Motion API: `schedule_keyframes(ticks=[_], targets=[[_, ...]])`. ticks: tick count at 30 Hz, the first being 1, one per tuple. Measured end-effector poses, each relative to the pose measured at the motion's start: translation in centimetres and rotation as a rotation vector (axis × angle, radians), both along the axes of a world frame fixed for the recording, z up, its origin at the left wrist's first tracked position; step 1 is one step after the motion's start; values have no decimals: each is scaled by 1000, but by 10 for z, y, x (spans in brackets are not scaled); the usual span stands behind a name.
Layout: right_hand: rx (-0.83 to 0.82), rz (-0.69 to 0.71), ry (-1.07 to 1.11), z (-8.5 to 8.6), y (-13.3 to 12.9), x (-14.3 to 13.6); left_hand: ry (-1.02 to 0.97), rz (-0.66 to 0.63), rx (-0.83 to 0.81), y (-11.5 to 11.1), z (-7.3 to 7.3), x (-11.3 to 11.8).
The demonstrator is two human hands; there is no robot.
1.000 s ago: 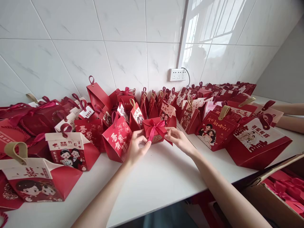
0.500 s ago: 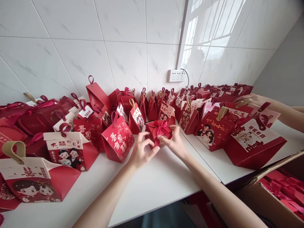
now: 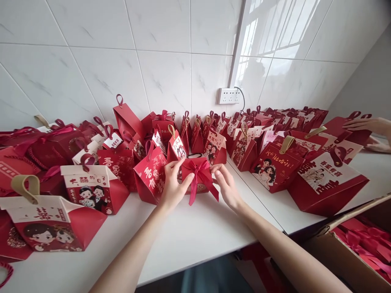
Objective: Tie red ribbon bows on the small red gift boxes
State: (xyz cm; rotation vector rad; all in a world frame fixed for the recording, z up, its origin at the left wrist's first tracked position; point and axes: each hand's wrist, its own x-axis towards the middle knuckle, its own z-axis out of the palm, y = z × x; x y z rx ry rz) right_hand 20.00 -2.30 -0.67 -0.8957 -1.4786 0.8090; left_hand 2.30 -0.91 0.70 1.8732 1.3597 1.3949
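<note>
A small red gift box [image 3: 187,165] with a dark red ribbon bow [image 3: 200,172] sits on the white table in the middle of the head view. The bow's tails hang down its front face. My left hand [image 3: 173,185] grips the box's left side, thumb on the front, fingers partly hidden behind. At the upper right edge, my right hand [image 3: 228,186] holds the box between bent fingers and thumb. Just left of my left hand stands a red handled gift box [image 3: 150,173] with white lettering. A black loop [image 3: 194,155] shows behind the box's top.
Rows of red gift boxes [image 3: 276,169] line the white table [image 3: 195,240] on both sides and along the tiled wall. An open cardboard box [image 3: 330,248] of red ribboned pieces is at lower right. Another person's hands [image 3: 371,130] hold a red box at far right.
The ribboned box now faces me more upright, its bow tails hanging down. My hands have moved apart to its sides. The other person's hands have moved right and now hold a red box.
</note>
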Motion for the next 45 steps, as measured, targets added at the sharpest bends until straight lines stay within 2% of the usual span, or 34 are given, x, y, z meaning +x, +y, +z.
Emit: schedule_keyframes(ticks=[4, 8, 13, 17, 22, 33, 40, 45], targets=[[65, -63, 52, 1, 1, -1, 60, -105, 113, 0, -1, 0], [113, -69, 35, 3, 0, -2, 124, -132, 208, -3, 0, -2], [154, -119, -74, 4, 0, -1, 94, -132, 222, -5, 2, -2], [144, -131, -62, 4, 1, -1, 54, -60, 205, -3, 1, 1], [67, -120, 24, 5, 3, 1, -4, 31, 225, -4, -2, 8], [-176, 39, 266, 6, 8, 3, -111, 169, 250, -3, -15, 18], [-345, 133, 507, 11, 10, 2, -150, 195, 226, -2, -17, 22], [-370, 126, 463, 11, 8, 4, -213, 160, 147, -4, -14, 22]])
